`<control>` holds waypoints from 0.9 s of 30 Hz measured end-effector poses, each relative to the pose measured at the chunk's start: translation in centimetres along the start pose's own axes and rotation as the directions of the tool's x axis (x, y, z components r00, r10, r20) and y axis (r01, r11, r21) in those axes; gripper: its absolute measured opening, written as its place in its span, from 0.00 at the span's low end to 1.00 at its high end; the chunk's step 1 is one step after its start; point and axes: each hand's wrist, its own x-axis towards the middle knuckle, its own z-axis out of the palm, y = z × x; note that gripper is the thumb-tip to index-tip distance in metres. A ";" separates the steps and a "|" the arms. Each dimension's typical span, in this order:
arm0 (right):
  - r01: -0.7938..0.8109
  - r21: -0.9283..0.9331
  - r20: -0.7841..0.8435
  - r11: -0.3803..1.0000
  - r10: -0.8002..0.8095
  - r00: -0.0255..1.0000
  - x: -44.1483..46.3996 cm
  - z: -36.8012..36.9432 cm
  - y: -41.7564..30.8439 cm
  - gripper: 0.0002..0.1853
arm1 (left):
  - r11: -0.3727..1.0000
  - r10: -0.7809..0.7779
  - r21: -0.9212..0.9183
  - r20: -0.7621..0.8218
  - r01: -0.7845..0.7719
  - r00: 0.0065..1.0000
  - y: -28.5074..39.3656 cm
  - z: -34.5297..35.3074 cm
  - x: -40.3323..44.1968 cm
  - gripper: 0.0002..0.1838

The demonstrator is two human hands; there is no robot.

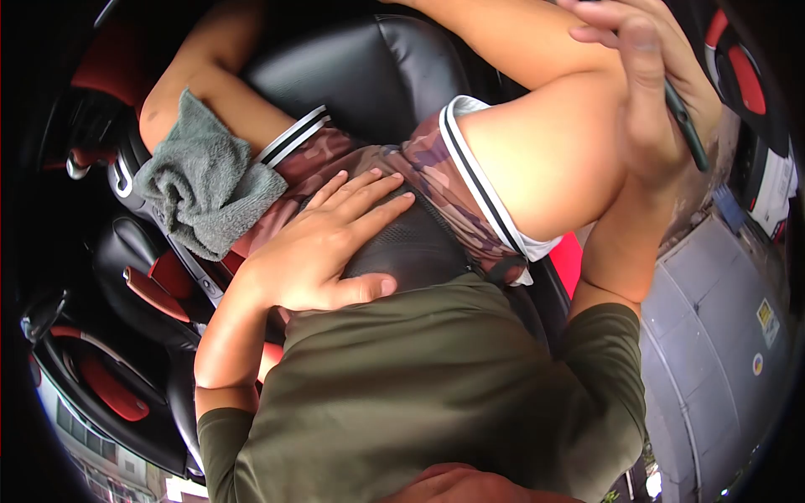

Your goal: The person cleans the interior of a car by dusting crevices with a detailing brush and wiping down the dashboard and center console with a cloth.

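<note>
My left hand (335, 239) lies flat, fingers spread, on a black textured pouch (411, 247) at my waist. A crumpled grey towel (205, 180) is draped over my left thigh, just beyond that hand. At the upper right, my raised right hand (654, 92) is closed around a slim dark object (688, 130). Only a narrow strip of it shows beside the palm, so I cannot tell its kind. Camouflage shorts (478, 189) with striped hems cover my upper legs.
I sit in a vehicle, with a black seat (352, 71) between my legs. Black and red interior parts (159, 289) line the left side. To the right is a grey panelled surface (713, 302) bearing stickers, with a small blue item (728, 208) near its far edge.
</note>
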 end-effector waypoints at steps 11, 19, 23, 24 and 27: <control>0.032 -0.307 0.029 0.951 -0.024 0.999 -1.4 1.2 -5.0 0.08 | 0.910 0.327 0.178 0.246 -0.374 0.912 7.1 2.8 8.9 0.13; 0.373 -0.579 0.123 0.725 -0.375 0.919 -1.6 1.0 -4.2 0.11 | 0.851 0.269 0.329 0.394 -0.409 0.879 8.4 7.3 12.2 0.10; 0.115 -0.336 0.102 0.935 -0.086 0.991 -1.4 -0.1 -2.0 0.09 | 0.877 0.321 0.231 0.372 -0.422 0.871 8.6 7.7 12.7 0.12; 0.203 -0.317 0.221 0.926 -0.136 0.966 -0.5 -1.4 -1.0 0.12 | 0.890 0.330 0.174 0.389 -0.421 0.860 8.2 8.5 13.0 0.12; 0.263 -0.260 0.312 0.929 -0.177 0.933 0.3 -1.1 -0.6 0.15 | 0.899 0.367 0.058 0.441 -0.433 0.819 7.6 9.0 13.5 0.14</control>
